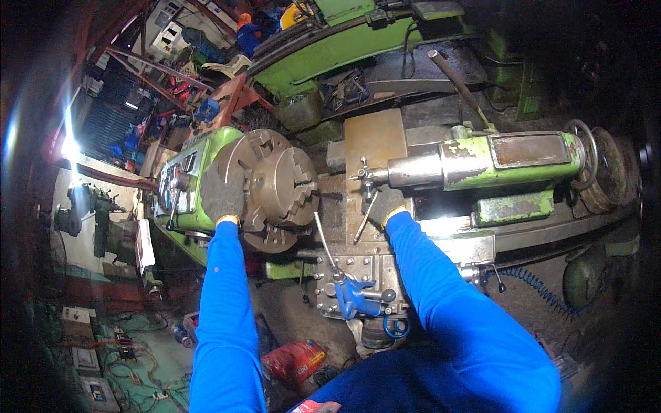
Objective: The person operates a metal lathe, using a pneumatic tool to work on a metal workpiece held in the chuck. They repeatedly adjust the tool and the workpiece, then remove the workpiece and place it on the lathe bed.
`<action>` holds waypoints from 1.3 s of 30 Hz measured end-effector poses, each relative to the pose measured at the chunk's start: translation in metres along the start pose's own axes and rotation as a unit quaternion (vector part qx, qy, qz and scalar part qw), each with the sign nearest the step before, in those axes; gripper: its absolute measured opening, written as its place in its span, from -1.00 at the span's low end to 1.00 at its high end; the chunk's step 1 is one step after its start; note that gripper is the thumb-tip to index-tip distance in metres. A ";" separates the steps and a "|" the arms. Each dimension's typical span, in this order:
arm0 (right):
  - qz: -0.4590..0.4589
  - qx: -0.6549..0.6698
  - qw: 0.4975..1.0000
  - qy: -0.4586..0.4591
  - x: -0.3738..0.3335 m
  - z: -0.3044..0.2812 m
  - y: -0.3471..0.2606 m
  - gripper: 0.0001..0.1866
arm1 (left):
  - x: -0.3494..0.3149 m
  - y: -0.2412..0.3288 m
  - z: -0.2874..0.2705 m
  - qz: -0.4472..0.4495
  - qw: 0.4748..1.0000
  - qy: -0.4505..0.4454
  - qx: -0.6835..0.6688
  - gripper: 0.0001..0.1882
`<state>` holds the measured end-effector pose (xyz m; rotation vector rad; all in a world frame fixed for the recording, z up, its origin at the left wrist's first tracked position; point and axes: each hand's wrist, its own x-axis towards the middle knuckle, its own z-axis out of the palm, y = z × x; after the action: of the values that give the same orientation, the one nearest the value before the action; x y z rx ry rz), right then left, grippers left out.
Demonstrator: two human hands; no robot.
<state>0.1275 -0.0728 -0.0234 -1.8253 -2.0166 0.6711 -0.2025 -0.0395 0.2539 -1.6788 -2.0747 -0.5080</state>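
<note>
My left hand (224, 187), in a dark grey glove, lies against the rim of the large round lathe chuck (275, 182) beside the green headstock (217, 143). Its fingers look stretched out, holding nothing. My right hand (387, 204), gloved likewise, is closed around a slim metal bar (365, 219) that slants down to the left over the lathe bed. Just above that hand, a cross-shaped metal piece (366, 175) sits at the end of the tailstock quill (415, 171). Whether the bar joins it is hidden.
A blue air gun (354, 297) with a long nozzle rests on the tool carriage (323, 286). The worn green tailstock (509, 162) has a handwheel (584, 155) at right. A coiled blue hose (533, 281) hangs nearby. A red bag (295, 361) lies on the floor.
</note>
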 end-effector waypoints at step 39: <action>-0.001 -0.123 0.978 -0.168 -0.002 -0.044 0.003 -0.55 | -0.001 0.011 -0.010 -0.031 0.999 -0.025 -0.009 -0.18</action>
<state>0.1539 -0.0695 0.0115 -1.9518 -2.4130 0.8072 -0.1906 -0.0428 0.2620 -1.6579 -2.1704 -0.5104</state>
